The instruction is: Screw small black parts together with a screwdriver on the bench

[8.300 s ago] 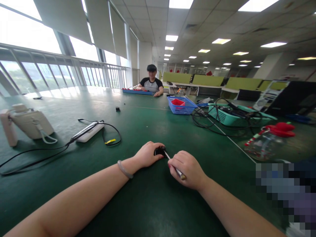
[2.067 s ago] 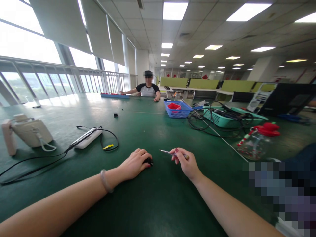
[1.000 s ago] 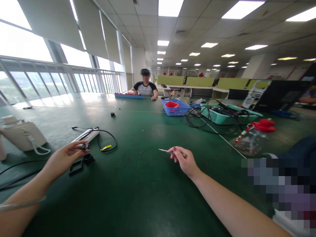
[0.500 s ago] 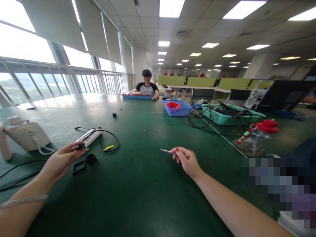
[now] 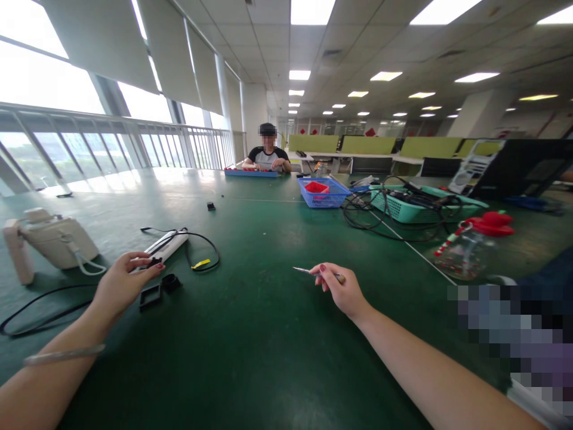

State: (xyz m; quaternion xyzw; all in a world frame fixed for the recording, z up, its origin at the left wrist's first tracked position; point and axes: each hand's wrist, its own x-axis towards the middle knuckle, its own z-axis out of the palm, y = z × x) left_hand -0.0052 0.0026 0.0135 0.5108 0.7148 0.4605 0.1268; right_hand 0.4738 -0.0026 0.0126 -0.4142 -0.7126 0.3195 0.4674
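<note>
My left hand [image 5: 123,280] pinches a small black plastic part [image 5: 154,261] between thumb and fingers, just above the table on the left. Close beside it lie a black square frame [image 5: 150,297] and a short black ring-like piece [image 5: 171,283]. Behind the fingertips is a white power strip [image 5: 172,246] with a thin black cable [image 5: 215,245] bearing a yellow tag. Held like a pen in my right hand [image 5: 342,289] is a slim craft knife [image 5: 307,271], its pointed metal tip facing left. Its wooden handle end shows behind the fingers.
On the green table [image 5: 268,358] stand a cream bag-like case [image 5: 60,242], a blue basket [image 5: 324,194], a teal basket [image 5: 403,209] with tangled cables, and a red-lidded clear jar [image 5: 465,254]. A person [image 5: 268,154] sits at the far end behind a blue tray [image 5: 250,173].
My left hand has turned and shifted slightly right, still pinching the black part. My right hand stays nearly in place with the knife. The far person's hand has lifted toward the tray.
</note>
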